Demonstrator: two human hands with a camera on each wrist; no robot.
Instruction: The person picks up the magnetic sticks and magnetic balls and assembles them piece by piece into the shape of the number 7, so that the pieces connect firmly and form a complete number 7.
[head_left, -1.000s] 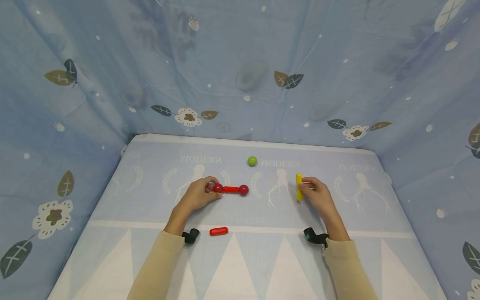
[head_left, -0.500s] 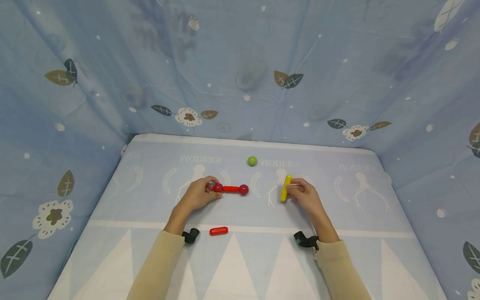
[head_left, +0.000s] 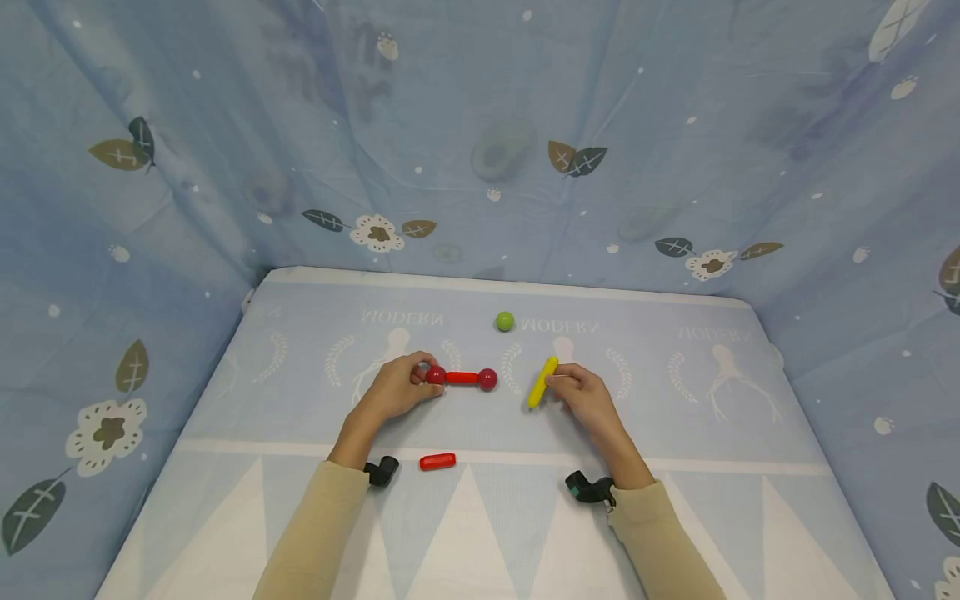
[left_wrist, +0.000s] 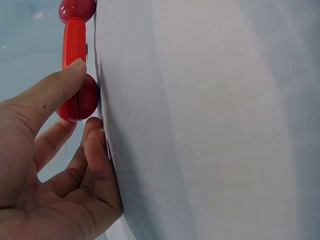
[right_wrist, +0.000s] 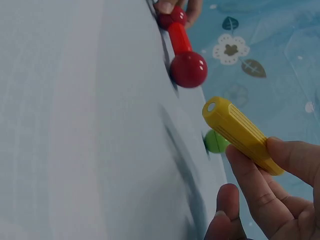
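Nearest me on the pale tabletop (head_left: 480, 425), a loose red rod (head_left: 437, 462) lies slightly askew between my wrists, touching neither hand; I take it to be parked there, out of my fingers' way. The left wrist camera (head_left: 382, 472) is near it, the right wrist camera (head_left: 589, 487) well apart.

Farther in, my left hand (head_left: 399, 388) holds the joined red piece (head_left: 461, 378), a middle rod (left_wrist: 74, 42) with a ball on each end, lying sideways. My thumb and a finger grip the left ball (head_left: 436, 376), thumb tip reaching the rod's end, other fingers curled low by the tabletop. I judge this steadies the piece, since round ends would roll, and leaves the right ball (head_left: 487, 380) free on the side of my other hand.

At about the same depth, my right hand (head_left: 588, 400) pinches the yellow rod (head_left: 543, 382) between thumb and fingertips, lifted off the tabletop and slanting, near end to the left. I have it well back from the end hole (right_wrist: 211, 106), probably so that end is uncovered.

Farthest out, the green ball (head_left: 505, 321) rests untouched, in front of the hanging blue cloth (head_left: 450, 125).

I count three rods, two red and one yellow, and three balls, two red and one green.
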